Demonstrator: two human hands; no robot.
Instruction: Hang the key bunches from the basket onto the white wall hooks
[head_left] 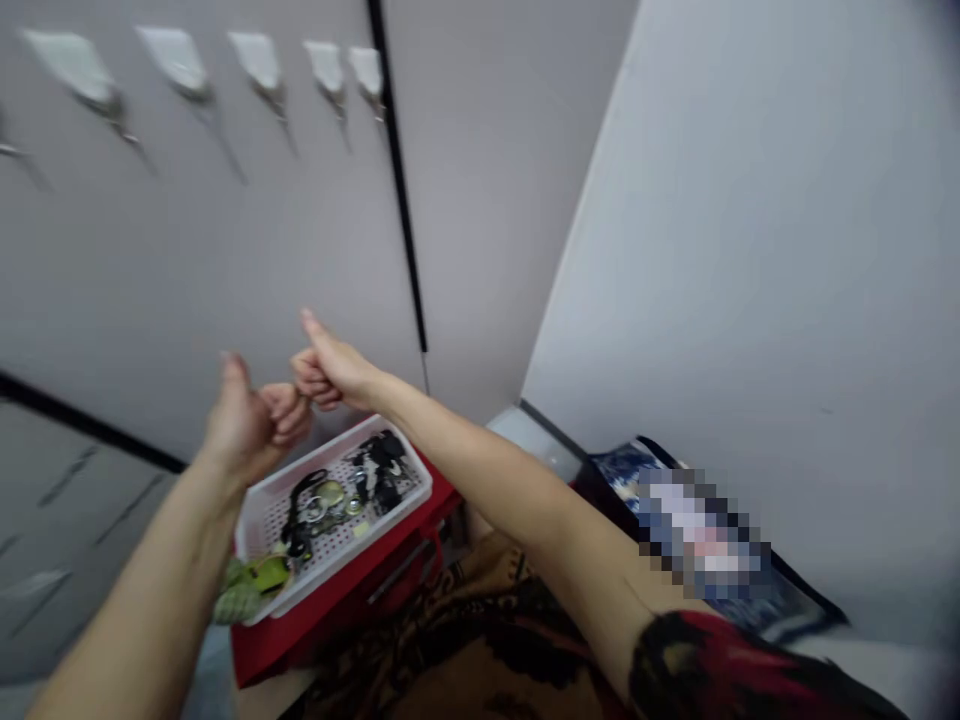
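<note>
Both my arms reach forward toward a pale wall. My left hand [251,418] is curled into a loose fist with the thumb up. My right hand [330,372] is also closed, thumb raised, fingertips almost touching the left hand's knuckles. Whether anything small is pinched between them I cannot make out. Below the hands a white perforated tray [416,478] holds several dark keys, key rings and a green tag. The tray rests on a red box [300,625].
A row of white adhesive hooks [259,60] runs along the wall at the top. A black vertical strip [401,200] divides the wall panels. A grey partition stands on the right, with a blue patterned bag [630,470] at its foot.
</note>
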